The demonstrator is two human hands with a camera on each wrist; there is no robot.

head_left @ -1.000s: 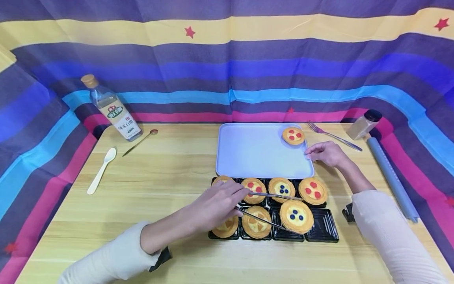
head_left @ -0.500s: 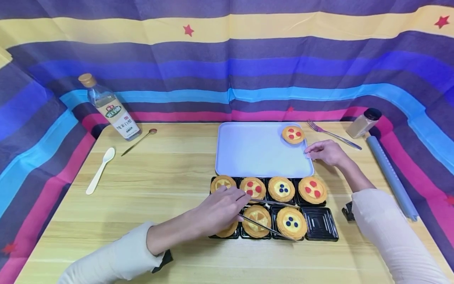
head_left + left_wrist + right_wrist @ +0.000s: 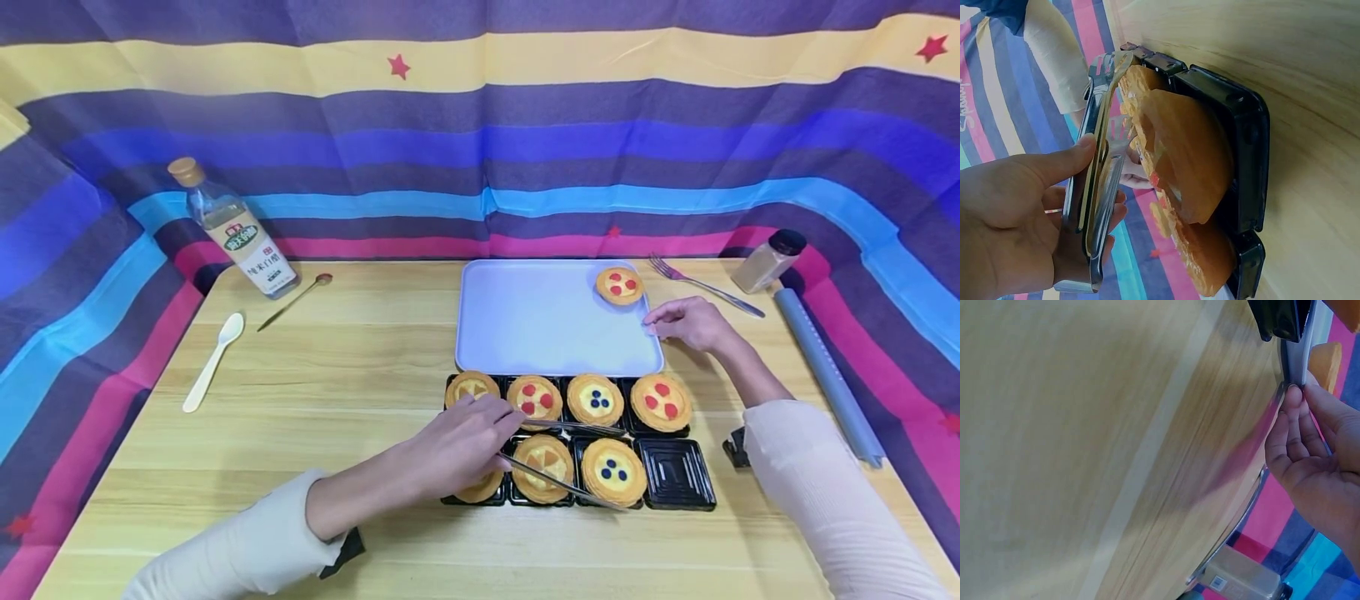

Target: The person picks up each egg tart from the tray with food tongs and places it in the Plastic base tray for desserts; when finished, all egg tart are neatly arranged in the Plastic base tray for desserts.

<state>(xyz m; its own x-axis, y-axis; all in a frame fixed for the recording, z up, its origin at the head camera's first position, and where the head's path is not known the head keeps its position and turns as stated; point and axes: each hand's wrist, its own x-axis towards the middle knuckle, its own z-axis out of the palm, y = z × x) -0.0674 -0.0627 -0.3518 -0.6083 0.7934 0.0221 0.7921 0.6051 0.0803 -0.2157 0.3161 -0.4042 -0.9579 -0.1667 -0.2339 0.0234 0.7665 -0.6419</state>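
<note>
My left hand [image 3: 468,442] grips metal tongs [image 3: 1088,187], thumb on one arm and fingers on the other. Their tips lie on either side of a tart with several blueberries [image 3: 613,473], which sits in the front row of black plastic trays [image 3: 678,473]. More tarts fill the row behind, topped with red pieces, blueberries or yellow wedges. A yellow-wedge tart [image 3: 543,468] lies under the tongs, and another is partly hidden by my left hand. My right hand [image 3: 690,323] pinches the right edge of a pale lilac tray [image 3: 551,321]. On that tray lies one red-topped tart [image 3: 620,286].
A fork [image 3: 708,286], a black-capped jar [image 3: 770,261] and a grey-blue roll [image 3: 828,375] lie at the right. To the left are a vinegar bottle [image 3: 243,233], a thin metal spoon [image 3: 295,302] and a white spoon [image 3: 215,362]. Striped cloth [image 3: 480,150] surrounds the table.
The blueberry tart, raised between the tongs, has come down and slightly left into its black compartment. The tongs came down with it and now lie around it. My right hand stays at the tray edge.
</note>
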